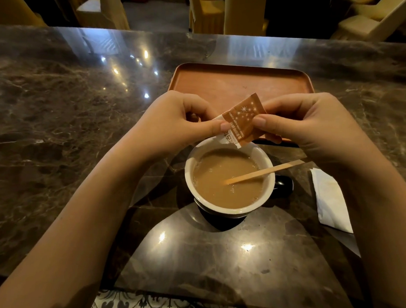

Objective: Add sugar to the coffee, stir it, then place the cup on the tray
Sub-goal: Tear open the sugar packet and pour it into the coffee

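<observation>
Marble, brown and veined, polished enough to throw back the ceiling lights — that's the worktop (72, 117), running wide from left to right. Beyond its far edge the room is dim, with cream-covered chairs (207, 13) lined up in the gloom. Patterned floor tile shows just under the near edge.

Toward the far side, right of centre, sits an orange-brown tray (223, 83), bare as far as we can see it. Just nearer than the tray stands the cup (229, 175), pale inside and dark outside, its dark handle pointing right. It's full of milky coffee (219, 177), and a wooden stir stick (263, 171) leans in it, the dry end resting over the right rim. Off to the right, close to the cup, lies a white paper napkin (331, 199).

Now the action: both hands are up over the far rim of the cup, pinching a brown sugar packet (241, 119) with white star marks. The left hand (178, 118) has thumb and forefinger closed on the packet's left side; the right hand (309, 120) has its fingers (259, 121) clamped on the right side. The packet hangs tilted between them, its ragged lower corner aimed down at the coffee, just above the rim. Whether sugar is falling, I can't tell.
</observation>
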